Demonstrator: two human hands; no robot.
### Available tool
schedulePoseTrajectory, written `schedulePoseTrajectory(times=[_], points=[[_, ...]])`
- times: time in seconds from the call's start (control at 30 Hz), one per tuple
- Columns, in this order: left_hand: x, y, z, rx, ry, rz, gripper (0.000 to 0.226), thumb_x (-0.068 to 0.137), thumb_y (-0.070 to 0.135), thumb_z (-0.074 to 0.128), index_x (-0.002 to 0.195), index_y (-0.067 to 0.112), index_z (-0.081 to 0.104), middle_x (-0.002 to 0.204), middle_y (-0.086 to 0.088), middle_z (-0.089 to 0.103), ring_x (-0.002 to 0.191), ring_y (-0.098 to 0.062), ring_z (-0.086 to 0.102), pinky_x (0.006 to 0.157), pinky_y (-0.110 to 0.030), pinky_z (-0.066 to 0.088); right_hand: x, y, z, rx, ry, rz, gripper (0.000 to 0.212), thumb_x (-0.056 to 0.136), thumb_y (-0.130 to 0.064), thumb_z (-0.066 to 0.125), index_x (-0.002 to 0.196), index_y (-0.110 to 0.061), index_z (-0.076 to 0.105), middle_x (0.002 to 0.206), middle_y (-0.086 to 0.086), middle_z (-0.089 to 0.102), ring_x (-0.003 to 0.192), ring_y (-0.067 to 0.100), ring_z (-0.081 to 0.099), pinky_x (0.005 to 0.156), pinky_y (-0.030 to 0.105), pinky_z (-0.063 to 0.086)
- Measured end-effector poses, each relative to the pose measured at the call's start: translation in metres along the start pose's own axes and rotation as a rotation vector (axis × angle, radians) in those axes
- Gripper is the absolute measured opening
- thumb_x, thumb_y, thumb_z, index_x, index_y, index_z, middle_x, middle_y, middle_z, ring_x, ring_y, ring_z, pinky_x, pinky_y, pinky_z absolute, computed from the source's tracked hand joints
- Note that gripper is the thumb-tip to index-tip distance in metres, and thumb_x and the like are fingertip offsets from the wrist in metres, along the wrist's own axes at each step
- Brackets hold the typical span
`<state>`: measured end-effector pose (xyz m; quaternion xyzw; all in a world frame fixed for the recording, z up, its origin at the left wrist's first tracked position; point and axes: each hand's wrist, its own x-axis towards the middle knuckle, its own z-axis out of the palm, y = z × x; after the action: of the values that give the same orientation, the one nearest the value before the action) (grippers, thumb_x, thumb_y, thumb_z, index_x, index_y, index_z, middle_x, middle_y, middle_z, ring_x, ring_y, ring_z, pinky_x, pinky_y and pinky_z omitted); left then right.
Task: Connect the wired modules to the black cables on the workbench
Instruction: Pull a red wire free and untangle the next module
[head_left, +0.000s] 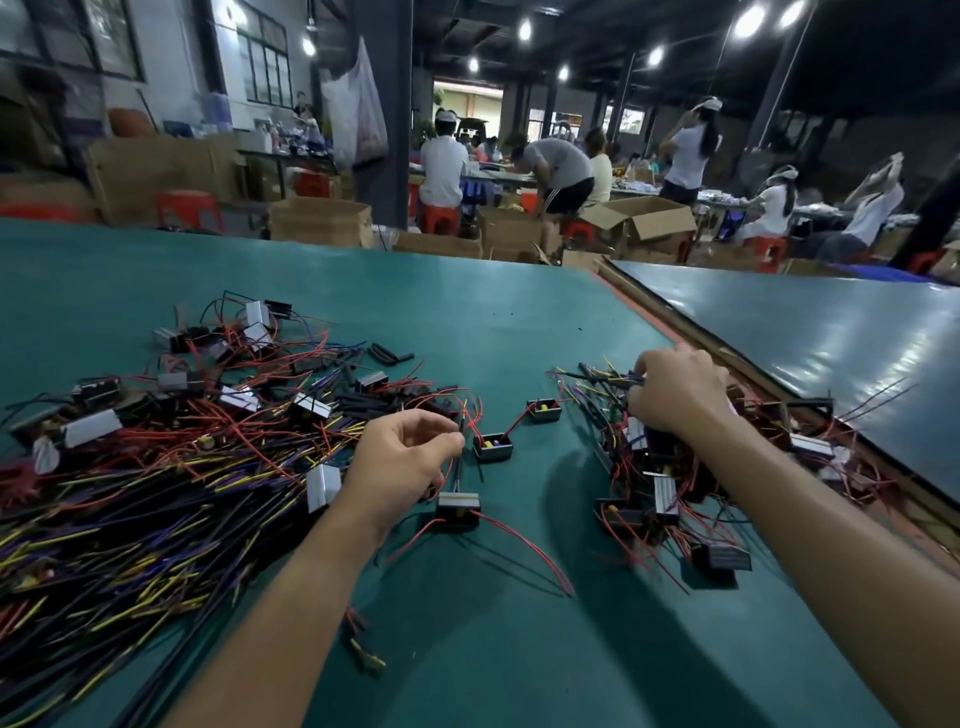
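Left hand (400, 462) curled, thumb and forefinger pinching the thin wires (460, 470) of a black module (458, 510) on the near-centre workbench (493, 312); right hand (675, 395) knuckles-up over the right heap (654, 488), fingers bent among black cables (605, 378); we cannot tell whether it grips; we note the cable tangle (156, 493) at left.

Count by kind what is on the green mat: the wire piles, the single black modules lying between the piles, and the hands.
Wire piles: 2
Single black modules: 3
Hands, left hand and right hand: 2
Total: 7
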<state>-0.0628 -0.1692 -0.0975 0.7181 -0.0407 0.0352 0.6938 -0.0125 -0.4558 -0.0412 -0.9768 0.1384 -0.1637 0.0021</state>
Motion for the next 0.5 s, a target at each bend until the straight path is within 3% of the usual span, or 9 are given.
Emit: schedulePoseTrajectory(times=[0.07, 0.2, 0.27, 0.37, 0.5], points=[[0.001, -0.004, 0.002, 0.085, 0.032, 0.022, 0.01, 0.081, 0.004, 0.07, 0.084, 0.014, 0.071, 0.068, 0.003, 0.068, 0.05, -0.005, 0.055, 0.047, -0.017, 0.044, -0.012, -0.013, 0.0, 0.119, 0.095, -0.119, 0.031, 0.078, -0.01, 0.059, 0.107, -0.018, 0.067, 0.107, 0.011, 0.062, 0.106, 0.033, 0.052, 0.09, 0.042, 0.038], [-0.001, -0.01, 0.007, 0.328, 0.028, 0.097, 0.016, 0.076, 0.007, 0.068, 0.084, 0.021, 0.069, 0.076, 0.005, 0.071, 0.066, -0.01, 0.062, 0.067, -0.028, 0.053, -0.034, -0.053, -0.001, 0.364, 0.076, -0.302, 0.027, 0.077, -0.009, 0.053, 0.098, -0.018, 0.067, 0.082, -0.001, 0.065, 0.09, 0.029, 0.06, 0.072, 0.031, 0.039], [-0.003, -0.014, 0.01, 0.42, 0.021, 0.13, 0.015, 0.073, 0.01, 0.067, 0.083, 0.022, 0.069, 0.073, 0.009, 0.069, 0.059, -0.004, 0.057, 0.063, -0.022, 0.049, -0.045, -0.075, 0.0, 0.418, 0.011, -0.337, 0.023, 0.074, -0.014, 0.052, 0.092, -0.022, 0.065, 0.078, -0.004, 0.066, 0.086, 0.028, 0.06, 0.074, 0.032, 0.046], [-0.005, -0.015, 0.013, 0.529, -0.037, 0.107, 0.014, 0.071, 0.02, 0.073, 0.084, 0.024, 0.067, 0.073, 0.012, 0.068, 0.063, -0.007, 0.057, 0.064, -0.022, 0.048, -0.054, -0.107, 0.003, 0.469, -0.029, -0.351, 0.013, 0.071, -0.03, 0.052, 0.078, -0.021, 0.059, 0.074, 0.0, 0.067, 0.08, 0.03, 0.06, 0.07, 0.033, 0.047], [-0.009, -0.015, 0.01, 0.601, -0.2, 0.139, 0.028, 0.06, 0.045, 0.077, 0.077, 0.028, 0.063, 0.071, 0.016, 0.063, 0.057, 0.002, 0.052, 0.055, -0.014, 0.038, -0.057, -0.152, 0.003, 0.488, -0.05, -0.386, 0.029, 0.079, -0.047, 0.058, 0.072, -0.019, 0.058, 0.067, -0.001, 0.061, 0.076, 0.03, 0.059, 0.066, 0.032, 0.042]])
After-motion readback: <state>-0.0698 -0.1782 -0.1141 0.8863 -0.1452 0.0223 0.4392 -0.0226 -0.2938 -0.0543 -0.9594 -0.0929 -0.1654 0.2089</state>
